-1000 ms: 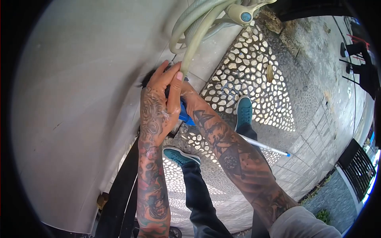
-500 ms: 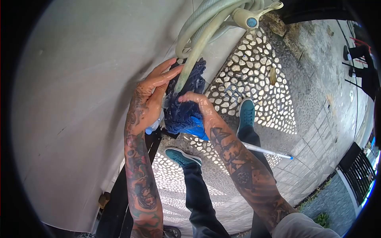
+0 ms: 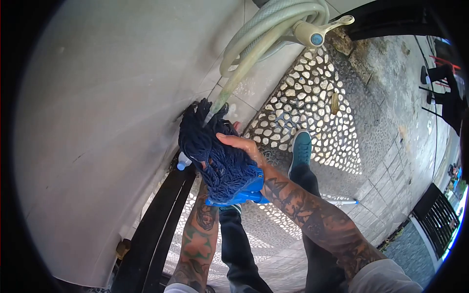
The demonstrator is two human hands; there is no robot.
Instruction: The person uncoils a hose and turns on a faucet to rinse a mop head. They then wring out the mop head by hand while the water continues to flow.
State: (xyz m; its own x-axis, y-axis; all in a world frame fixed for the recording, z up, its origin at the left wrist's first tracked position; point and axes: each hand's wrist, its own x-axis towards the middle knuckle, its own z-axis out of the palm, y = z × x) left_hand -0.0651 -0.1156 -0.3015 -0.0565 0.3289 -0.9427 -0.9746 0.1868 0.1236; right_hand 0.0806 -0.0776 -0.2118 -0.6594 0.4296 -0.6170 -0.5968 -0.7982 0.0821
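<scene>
A soaked mop head [image 3: 217, 161] with dark blue strands and a bright blue plastic clamp [image 3: 251, 188] is lifted under the hose end. The pale hose [image 3: 239, 73] slants down, its tip touching or just above the upper strands. My right hand [image 3: 246, 146] grips the right side of the mop head, thumb over the strands and fingers behind. My left hand [image 3: 205, 165] is beneath or among the strands; only small patches of skin show between them, so its grip is hidden. The left forearm comes up from below, behind the clamp.
Hose coils hang by a tap [image 3: 312, 36] at the top. A pale wall [image 3: 97, 122] rises on the left, with a clear bottle [image 3: 184, 160] and a black bench [image 3: 151, 239] beside it. A white pole [image 3: 342, 201] sticks out right. Someone in dark clothing [image 3: 447, 93] is far right.
The mop head has moved lower and left, its strands now spread out. My left hand has gone from the hose end and upper strands to underneath them.
</scene>
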